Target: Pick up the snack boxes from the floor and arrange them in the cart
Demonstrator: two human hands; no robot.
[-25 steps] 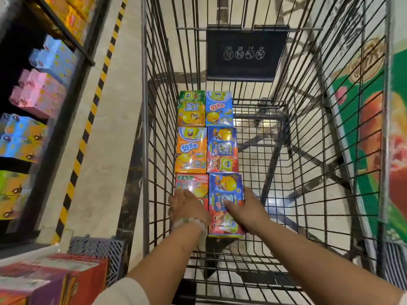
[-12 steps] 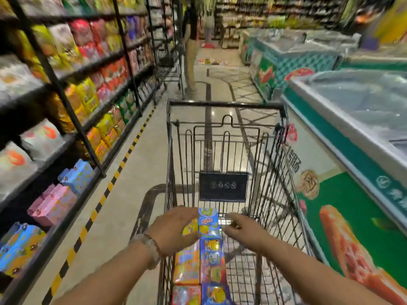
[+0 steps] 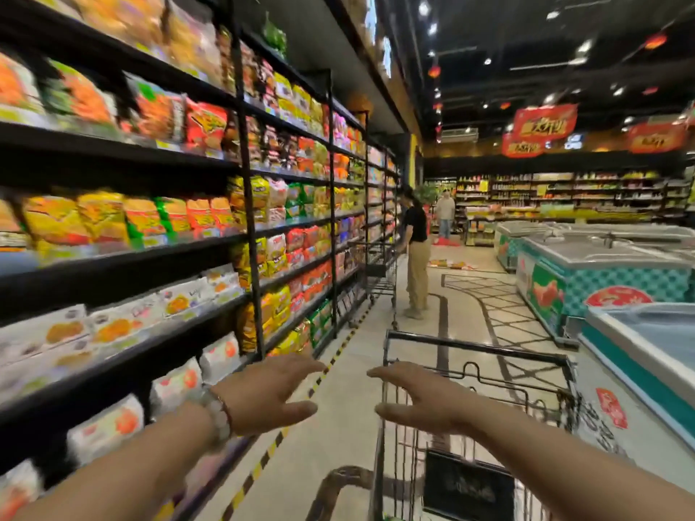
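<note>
The wire shopping cart [image 3: 477, 349] stands in front of me at the lower right, only its far rim and part of its basket in view. The snack boxes inside it are out of frame. My left hand [image 3: 269, 398] hovers in the air to the left of the cart, fingers spread and holding nothing. Over the cart's left rim my right hand [image 3: 421, 402] is raised with fingers extended, also holding nothing. Neither hand touches the cart.
Tall shelves of snack bags [image 3: 158, 227] line the left side behind a yellow-black floor strip [image 3: 263, 460]. Chest freezers [image 3: 609, 272] run along the right. A person [image 3: 415, 253] with another cart [image 3: 378, 265] stands down the aisle, with some items on the floor [image 3: 449, 263] beyond.
My view has swung up from the cart's bottom to the aisle. Both hands have left the snack boxes and risen, now spread in the air.
</note>
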